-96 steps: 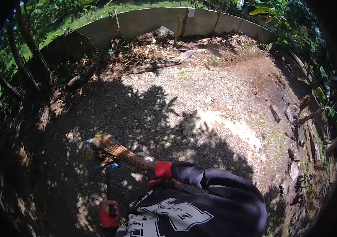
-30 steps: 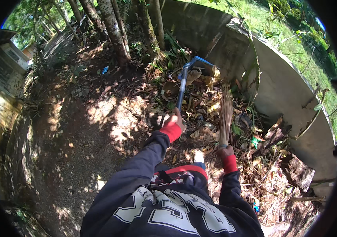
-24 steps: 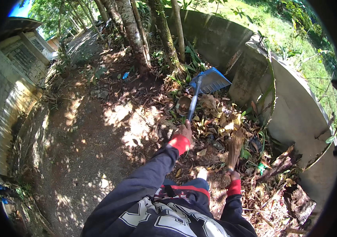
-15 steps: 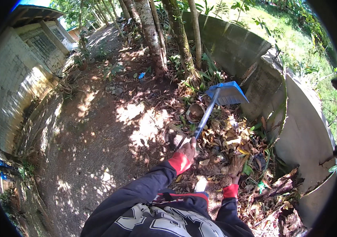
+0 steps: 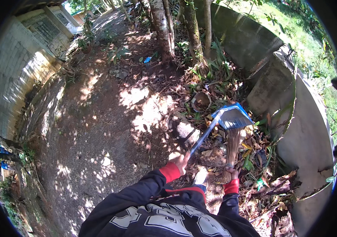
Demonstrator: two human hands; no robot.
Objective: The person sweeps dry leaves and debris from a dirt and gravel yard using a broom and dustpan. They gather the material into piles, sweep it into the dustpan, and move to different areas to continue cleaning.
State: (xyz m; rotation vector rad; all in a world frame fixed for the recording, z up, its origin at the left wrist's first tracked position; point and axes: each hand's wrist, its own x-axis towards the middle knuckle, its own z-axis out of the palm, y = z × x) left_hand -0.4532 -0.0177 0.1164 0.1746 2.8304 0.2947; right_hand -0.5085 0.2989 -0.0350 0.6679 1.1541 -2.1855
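My left hand (image 5: 180, 162) is closed round the handle of a long-handled blue dustpan (image 5: 234, 117). Its pan lies low over the leaf litter, its mouth turned towards me and to the right. In my right hand (image 5: 232, 174) is a stick broom (image 5: 232, 147), a bundle of thin brown sticks gripped near its bound end. The broom points away from me, and its far tips reach the front lip of the pan. Dry yellow and brown leaves (image 5: 248, 147) lie about the broom and pan.
A round, bowl-like container (image 5: 201, 101) sits left of the pan, near the tree trunks (image 5: 192, 35). A curved concrete wall (image 5: 306, 130) bounds the right side, with rotting wood (image 5: 275, 187) before it. A blue scrap (image 5: 148, 59) lies on the dirt path (image 5: 93, 138).
The dustpan has come down and closer to me, and its mouth has tipped toward me. The broom has swung forward from beside my right leg up to the pan.
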